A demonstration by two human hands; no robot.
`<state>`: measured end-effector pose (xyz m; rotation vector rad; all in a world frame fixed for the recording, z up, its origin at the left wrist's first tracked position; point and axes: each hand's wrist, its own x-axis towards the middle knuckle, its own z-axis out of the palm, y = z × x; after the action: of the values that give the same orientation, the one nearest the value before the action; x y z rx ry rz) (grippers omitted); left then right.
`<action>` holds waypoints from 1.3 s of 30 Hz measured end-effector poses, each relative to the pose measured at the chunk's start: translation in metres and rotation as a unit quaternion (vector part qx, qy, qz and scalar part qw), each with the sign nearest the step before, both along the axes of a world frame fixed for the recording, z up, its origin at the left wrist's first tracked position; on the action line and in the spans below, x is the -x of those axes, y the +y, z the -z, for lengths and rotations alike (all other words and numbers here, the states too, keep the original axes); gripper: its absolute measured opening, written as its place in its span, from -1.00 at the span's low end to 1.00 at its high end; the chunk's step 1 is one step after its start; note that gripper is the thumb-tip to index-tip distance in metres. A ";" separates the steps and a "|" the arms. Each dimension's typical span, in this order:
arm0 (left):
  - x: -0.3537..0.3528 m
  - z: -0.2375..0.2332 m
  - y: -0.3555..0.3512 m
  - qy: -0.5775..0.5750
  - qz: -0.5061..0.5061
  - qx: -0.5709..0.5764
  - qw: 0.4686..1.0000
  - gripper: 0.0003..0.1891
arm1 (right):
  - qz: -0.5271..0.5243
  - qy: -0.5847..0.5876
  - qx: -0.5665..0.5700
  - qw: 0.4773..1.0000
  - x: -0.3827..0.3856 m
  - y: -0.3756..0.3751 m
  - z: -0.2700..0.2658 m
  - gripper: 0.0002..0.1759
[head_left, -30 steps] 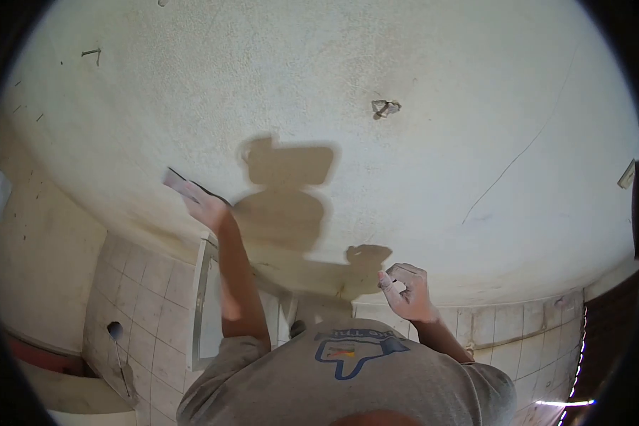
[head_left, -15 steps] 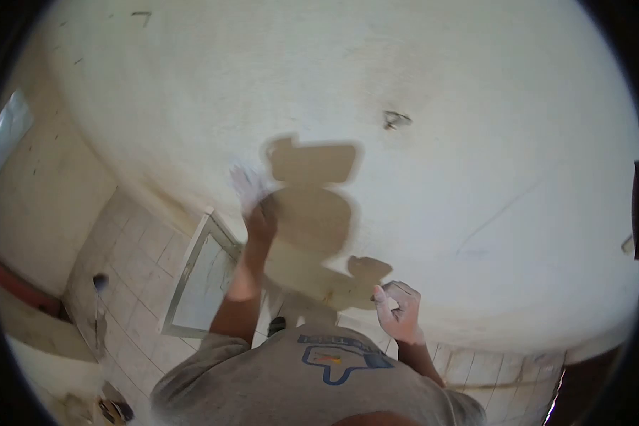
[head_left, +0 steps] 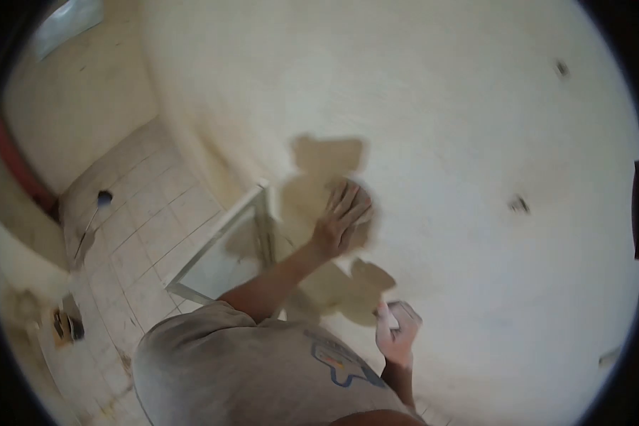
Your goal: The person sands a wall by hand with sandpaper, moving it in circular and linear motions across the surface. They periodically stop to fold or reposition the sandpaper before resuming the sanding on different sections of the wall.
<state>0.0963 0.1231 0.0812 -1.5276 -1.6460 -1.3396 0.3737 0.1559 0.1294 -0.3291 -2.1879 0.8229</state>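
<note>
My left hand [head_left: 343, 217] lies against the pale wall [head_left: 447, 277], inside the shadow of my head and body. Its fingers are stretched out and slightly apart, and I see nothing in it. Lower and to the right, my right hand [head_left: 397, 332] is raised in front of the wall with its fingers curled in towards the thumb. Pale dust coats this hand. Whether anything small sits inside the curled fingers I cannot make out.
A glazed framed panel [head_left: 216, 238] leans by the wall, close to my left forearm. On the tiled floor [head_left: 145, 227] at left lies a long-handled tool with a dark head [head_left: 104, 198]. Wall fittings [head_left: 520, 204] show at right. A red strip [head_left: 25, 167] runs along the far left.
My left hand has moved right and down on the wall, from bright light into shadow. My view has swung left, showing more floor. The right hand stays curled.
</note>
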 end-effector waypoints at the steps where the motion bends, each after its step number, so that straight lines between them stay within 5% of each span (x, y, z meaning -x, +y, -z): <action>1: 0.020 -0.001 -0.007 -0.029 -0.038 -0.024 0.999 -0.56 | 0.014 0.006 0.012 1.000 0.000 -0.006 -0.005 -0.77; 3: 0.052 0.008 -0.002 -0.095 -0.078 -0.069 0.990 -0.53 | 0.044 0.015 0.027 0.999 0.007 -0.009 -0.022 -0.77; 6: 0.129 -0.045 0.006 -0.202 -0.157 -0.107 0.961 -0.60 | 0.074 0.012 0.022 0.997 0.009 -0.025 -0.038 -0.74; 9: 0.157 -0.150 0.010 -0.232 -0.049 -0.246 0.940 -0.63 | 0.081 0.023 -0.014 0.996 0.018 -0.033 -0.056 -0.74; 10: 0.135 -0.172 0.003 -0.341 -0.033 -0.076 0.936 -0.63 | 0.082 0.026 -0.011 0.996 0.023 -0.038 -0.061 -0.73; 12: 0.056 -0.197 0.025 -0.392 0.149 -0.093 0.903 -0.65 | 0.084 0.022 -0.006 0.996 0.031 -0.049 -0.074 -0.73; 14: -0.017 -0.195 0.035 -0.185 0.210 -0.196 0.940 -0.62 | 0.090 0.023 0.007 0.996 0.031 -0.050 -0.078 -0.73; 16: -0.036 -0.184 0.010 0.132 0.009 -0.016 0.991 -0.50 | 0.079 0.012 0.003 0.997 0.022 -0.045 -0.086 -0.77; 17: -0.032 -0.144 0.019 -0.075 0.122 0.006 0.990 -0.47 | 0.072 0.015 0.001 0.997 0.020 -0.038 -0.084 -0.78; 20: 0.044 -0.113 0.025 -0.058 -0.003 0.006 0.998 -0.42 | 0.101 -0.013 0.032 0.994 0.017 -0.030 -0.074 -0.76; 24: 0.151 -0.201 0.026 -0.136 -0.076 -0.220 0.963 -0.53 | 0.137 -0.075 0.075 0.985 0.009 -0.035 -0.091 -0.72; 26: 0.148 -0.273 0.027 -0.041 -0.073 -0.271 0.959 -0.52 | 0.151 -0.037 0.112 0.982 0.006 -0.044 -0.114 -0.70; 28: 0.145 -0.249 0.052 0.000 -0.152 -0.095 0.984 -0.52 | 0.153 -0.019 0.134 0.979 0.001 -0.046 -0.130 -0.69; 31: 0.042 -0.289 0.028 0.061 -0.015 0.048 0.997 -0.54 | 0.146 -0.004 0.149 0.978 -0.008 -0.046 -0.143 -0.65; 34: -0.046 -0.289 0.005 0.146 0.042 0.089 0.984 -0.51 | 0.139 0.030 0.283 0.949 -0.019 -0.035 -0.138 -0.60; 35: -0.057 -0.272 0.003 -0.048 0.155 0.029 0.986 -0.51 | 0.171 0.008 0.251 0.953 -0.027 -0.032 -0.136 -0.55; 37: -0.051 -0.274 0.002 -0.093 0.156 -0.017 0.983 -0.53 | 0.185 0.042 0.234 0.954 -0.045 -0.026 -0.136 -0.58; 38: -0.019 -0.290 -0.008 0.038 0.029 0.002 0.999 -0.54 | 0.182 0.051 0.263 0.946 -0.043 -0.026 -0.137 -0.57; 39: -0.005 -0.302 -0.008 -0.053 0.040 -0.026 0.997 -0.52 | 0.184 0.055 0.268 0.944 -0.047 -0.023 -0.142 -0.57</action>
<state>0.1012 0.1147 0.3834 -1.5295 -1.6148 -1.5193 0.4210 0.1332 0.2714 -0.9056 -1.6906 1.1750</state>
